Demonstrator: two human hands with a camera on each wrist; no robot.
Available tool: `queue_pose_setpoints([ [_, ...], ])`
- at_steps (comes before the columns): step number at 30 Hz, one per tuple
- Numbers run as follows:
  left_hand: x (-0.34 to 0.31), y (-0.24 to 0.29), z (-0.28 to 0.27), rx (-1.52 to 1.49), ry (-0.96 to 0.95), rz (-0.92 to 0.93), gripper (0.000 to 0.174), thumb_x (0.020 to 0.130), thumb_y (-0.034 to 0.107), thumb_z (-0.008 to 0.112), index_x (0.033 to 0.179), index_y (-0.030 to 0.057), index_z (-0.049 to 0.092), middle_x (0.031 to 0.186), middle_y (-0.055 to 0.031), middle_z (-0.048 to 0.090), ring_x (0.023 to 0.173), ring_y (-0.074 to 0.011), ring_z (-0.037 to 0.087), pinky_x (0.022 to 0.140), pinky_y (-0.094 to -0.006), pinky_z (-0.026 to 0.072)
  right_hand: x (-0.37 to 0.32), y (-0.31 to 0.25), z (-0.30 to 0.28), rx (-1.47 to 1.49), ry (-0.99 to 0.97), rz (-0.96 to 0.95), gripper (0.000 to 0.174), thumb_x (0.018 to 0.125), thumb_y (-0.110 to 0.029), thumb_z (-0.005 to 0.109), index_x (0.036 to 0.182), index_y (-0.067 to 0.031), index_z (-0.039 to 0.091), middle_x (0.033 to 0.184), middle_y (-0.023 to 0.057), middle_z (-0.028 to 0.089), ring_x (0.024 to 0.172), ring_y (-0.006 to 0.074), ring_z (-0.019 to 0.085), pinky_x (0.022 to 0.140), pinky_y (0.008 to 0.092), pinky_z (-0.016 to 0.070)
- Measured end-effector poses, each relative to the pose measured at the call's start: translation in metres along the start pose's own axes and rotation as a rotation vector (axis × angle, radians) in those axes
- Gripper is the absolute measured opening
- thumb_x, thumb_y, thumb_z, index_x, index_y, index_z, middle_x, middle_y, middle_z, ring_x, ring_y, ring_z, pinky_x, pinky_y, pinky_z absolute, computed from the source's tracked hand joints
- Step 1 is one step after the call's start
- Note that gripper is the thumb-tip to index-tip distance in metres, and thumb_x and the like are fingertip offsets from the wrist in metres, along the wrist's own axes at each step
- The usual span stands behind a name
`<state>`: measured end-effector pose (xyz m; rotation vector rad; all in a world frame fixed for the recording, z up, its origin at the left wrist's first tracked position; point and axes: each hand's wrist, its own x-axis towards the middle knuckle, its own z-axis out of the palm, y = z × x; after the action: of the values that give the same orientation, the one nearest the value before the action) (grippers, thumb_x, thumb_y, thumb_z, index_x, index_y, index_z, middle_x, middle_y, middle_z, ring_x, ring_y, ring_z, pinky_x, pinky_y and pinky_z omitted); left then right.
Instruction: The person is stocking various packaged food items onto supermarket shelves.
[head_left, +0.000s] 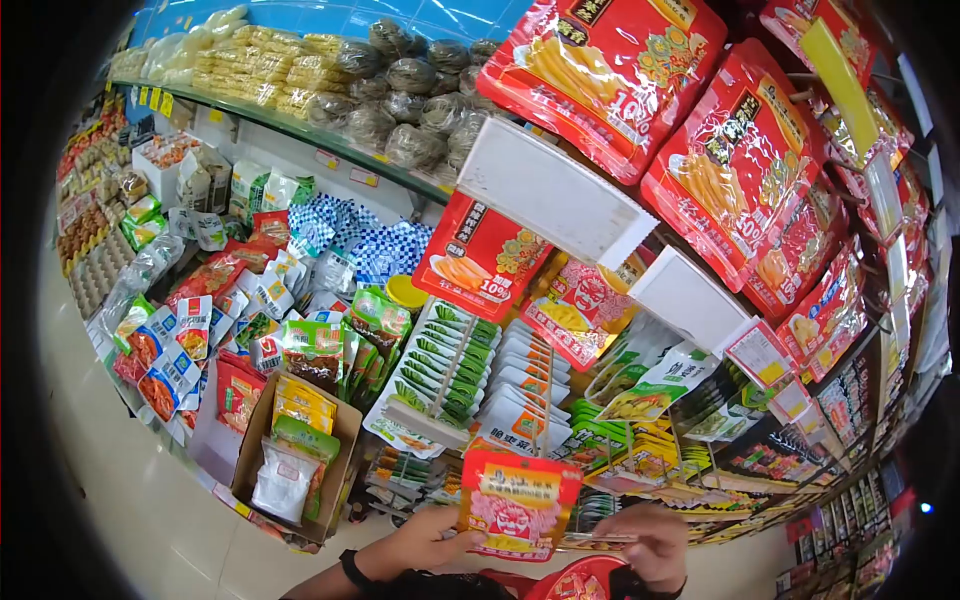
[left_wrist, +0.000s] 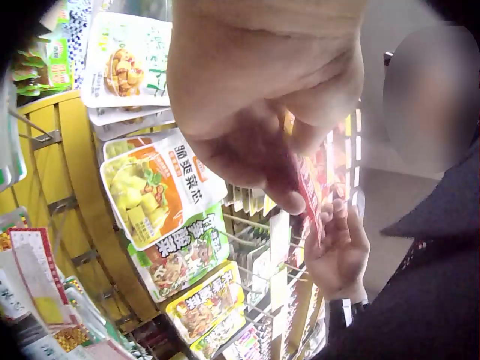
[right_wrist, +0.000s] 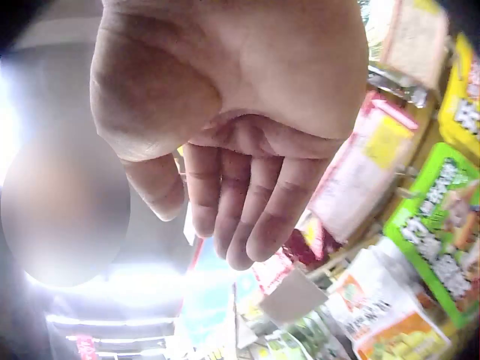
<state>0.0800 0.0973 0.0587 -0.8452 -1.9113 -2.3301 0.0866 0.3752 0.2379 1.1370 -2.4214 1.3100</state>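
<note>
My left hand [head_left: 437,538] grips a red and yellow food packet [head_left: 515,507] by its left edge, thumb on the printed front. A pink line-drawn face fills the middle of that packet. Seen from the left wrist, the packet [left_wrist: 309,187] is nearly edge-on between thumb and fingers. To its right is my right hand [head_left: 650,545], palm up in the right wrist view, where the fingers [right_wrist: 236,195] are loosely bent with nothing between them. Below the two hands, another red packet [head_left: 580,580] shows at the bottom edge, partly cut off.
Hanging packets [head_left: 440,370] fill the rack in front. Large red packets [head_left: 735,165] hang at upper right behind white label plates [head_left: 550,190]. A cardboard box [head_left: 345,440] of packets stands at left, beside a heaped display. Bundled dry noodles [head_left: 250,65] line the back shelf.
</note>
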Motion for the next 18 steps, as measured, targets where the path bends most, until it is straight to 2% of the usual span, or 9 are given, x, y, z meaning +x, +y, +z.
queue_pose_setpoints([
  [1, 0.001, 0.008, -0.005, -0.017, -0.002, 0.030, 0.027, 0.099, 0.020, 0.061, 0.115, -0.0010, 0.062, 0.094, -0.0089, 0.073, 0.084, -0.0148, 0.069, 0.077, -0.0327, 0.0547, 0.012, -0.012, -0.002, -0.043, 0.058, -0.037, 0.033, 0.087, -0.026, 0.067, 0.098, 0.0044, 0.071, 0.096, 0.0175, 0.073, 0.095, 0.0328, 0.071, 0.087, 0.0422, 0.0549],
  [2, 0.000, 0.014, -0.010, -0.071, -0.029, -0.017, 0.027, 0.099, 0.020, 0.061, 0.115, -0.0010, 0.061, 0.092, -0.0092, 0.073, 0.083, -0.0140, 0.069, 0.076, -0.0319, 0.0547, 0.028, -0.013, -0.004, -0.031, 0.061, -0.108, 0.037, 0.087, -0.030, 0.066, 0.100, 0.0044, 0.072, 0.095, 0.0157, 0.073, 0.099, 0.0342, 0.069, 0.087, 0.0453, 0.0545],
  [5, -0.002, 0.033, -0.020, -0.181, -0.101, -0.128, 0.025, 0.100, 0.019, 0.059, 0.117, -0.0004, 0.059, 0.085, -0.0087, 0.071, 0.074, -0.0114, 0.070, 0.069, -0.0289, 0.0549, 0.057, -0.034, 0.011, 0.132, 0.268, -0.059, 0.057, 0.090, -0.029, 0.067, 0.135, 0.0025, 0.053, 0.136, 0.0251, 0.054, 0.120, 0.0352, 0.059, 0.104, 0.0467, 0.0462],
  [6, -0.001, 0.037, -0.021, -0.159, -0.108, -0.101, 0.025, 0.100, 0.019, 0.058, 0.117, -0.0002, 0.059, 0.085, -0.0081, 0.071, 0.074, -0.0118, 0.070, 0.068, -0.0290, 0.0548, 0.069, -0.034, 0.005, 0.087, 0.195, -0.059, 0.066, 0.090, -0.024, 0.068, 0.146, -0.0014, 0.043, 0.153, 0.0245, 0.035, 0.130, 0.0373, 0.051, 0.108, 0.0472, 0.0419],
  [9, 0.001, 0.048, -0.027, -0.021, -0.113, 0.008, 0.026, 0.100, 0.019, 0.058, 0.119, 0.0010, 0.058, 0.083, -0.0062, 0.071, 0.071, -0.0130, 0.070, 0.066, -0.0290, 0.0546, 0.103, -0.043, 0.013, 0.069, 0.211, -0.170, 0.072, 0.089, -0.021, 0.067, 0.150, -0.0022, 0.036, 0.156, 0.0246, 0.031, 0.142, 0.0375, 0.037, 0.115, 0.0471, 0.0333],
  [11, 0.006, 0.065, -0.030, -0.067, -0.107, -0.020, 0.028, 0.100, 0.019, 0.059, 0.121, 0.0017, 0.056, 0.083, -0.0062, 0.071, 0.071, -0.0124, 0.070, 0.066, -0.0288, 0.0546, 0.112, -0.050, 0.015, -0.019, 0.225, -0.249, 0.074, 0.088, -0.019, 0.067, 0.152, -0.0023, 0.034, 0.157, 0.0247, 0.029, 0.146, 0.0372, 0.030, 0.116, 0.0465, 0.0298],
  [14, 0.018, 0.080, -0.031, -0.067, -0.092, 0.017, 0.032, 0.099, 0.020, 0.059, 0.126, 0.0025, 0.052, 0.084, -0.0062, 0.071, 0.069, -0.0113, 0.070, 0.063, -0.0284, 0.0545, 0.117, -0.053, 0.019, -0.073, 0.319, -0.399, 0.075, 0.086, -0.015, 0.066, 0.151, -0.0009, 0.034, 0.157, 0.0253, 0.029, 0.148, 0.0364, 0.026, 0.118, 0.0454, 0.0266],
  [17, 0.035, 0.111, -0.033, 0.107, -0.037, 0.132, 0.032, 0.099, 0.020, 0.058, 0.125, 0.0020, 0.052, 0.084, -0.0068, 0.071, 0.068, -0.0115, 0.070, 0.061, -0.0280, 0.0540, 0.118, -0.052, 0.011, -0.068, 0.280, -0.416, 0.070, 0.086, -0.013, 0.065, 0.148, 0.0018, 0.038, 0.153, 0.0257, 0.035, 0.145, 0.0360, 0.033, 0.116, 0.0448, 0.0302],
  [18, 0.039, 0.116, -0.031, 0.096, -0.022, 0.108, 0.031, 0.100, 0.019, 0.058, 0.125, 0.0019, 0.052, 0.084, -0.0068, 0.070, 0.068, -0.0116, 0.070, 0.061, -0.0280, 0.0539, 0.115, -0.051, 0.006, -0.115, 0.250, -0.375, 0.067, 0.086, -0.013, 0.064, 0.147, 0.0027, 0.039, 0.151, 0.0254, 0.038, 0.143, 0.0358, 0.035, 0.115, 0.0446, 0.0311],
])
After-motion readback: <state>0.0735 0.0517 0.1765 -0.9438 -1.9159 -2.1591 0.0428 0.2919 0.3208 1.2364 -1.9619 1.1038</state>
